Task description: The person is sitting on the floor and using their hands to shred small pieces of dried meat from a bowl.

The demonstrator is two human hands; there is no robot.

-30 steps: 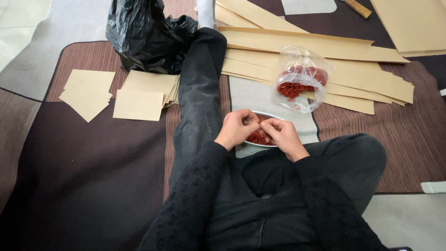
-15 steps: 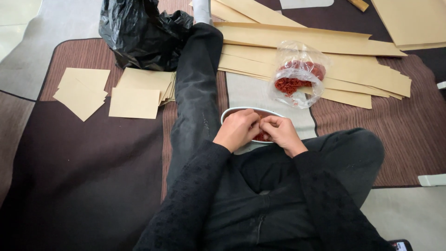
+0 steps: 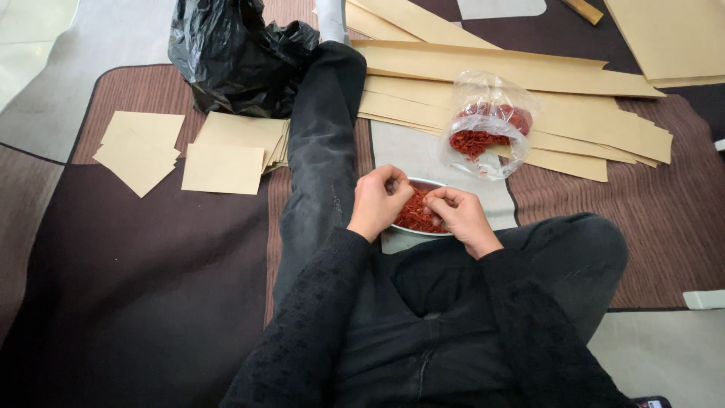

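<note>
1. Several cut tan paper squares (image 3: 189,155) lie near the rug's (image 3: 113,302) left edge, beside a black plastic bag (image 3: 234,57); none looks filled yet.
2. Left hand (image 3: 377,202) is curled, fingertips pinched on red threads (image 3: 414,215) in a shallow metal dish (image 3: 423,230) between the legs.
3. Right hand (image 3: 462,219) is pinched likewise, touching the same threads.
4. Beyond, a clear bag (image 3: 487,136) holding more red threads rests on long tan paper strips (image 3: 529,83), so plenty seems left.

Both hands (image 3: 419,208) sit over the bowl (image 3: 415,215). The clear bag (image 3: 487,136) lies at one o'clock, paper squares (image 3: 189,151) at nine, strips (image 3: 529,91) behind.
</note>
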